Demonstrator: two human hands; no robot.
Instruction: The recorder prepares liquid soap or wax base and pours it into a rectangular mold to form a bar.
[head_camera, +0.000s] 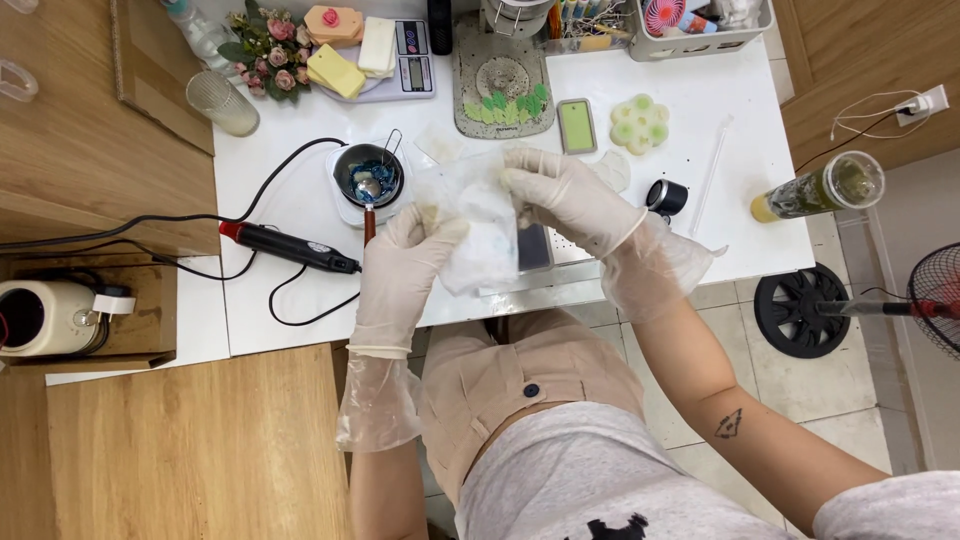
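Both gloved hands, left hand (405, 262) and right hand (563, 195), are closed on a crumpled clear wrapper (478, 228) above the counter (300, 205); seemingly mid-unwrapping, contents unclear. The small melting pot (368, 178) waits alongside.

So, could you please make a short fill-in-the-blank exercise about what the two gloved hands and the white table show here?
1. Both hands, the left hand and the right hand, wear thin ____.
2. Together they hold a crumpled clear ____ over the white table.
3. The small pot with blue pieces stands beside the ____ hand.
4. The flower-shaped soap is white and ____.

Missing words: gloves; plastic bag; left; green
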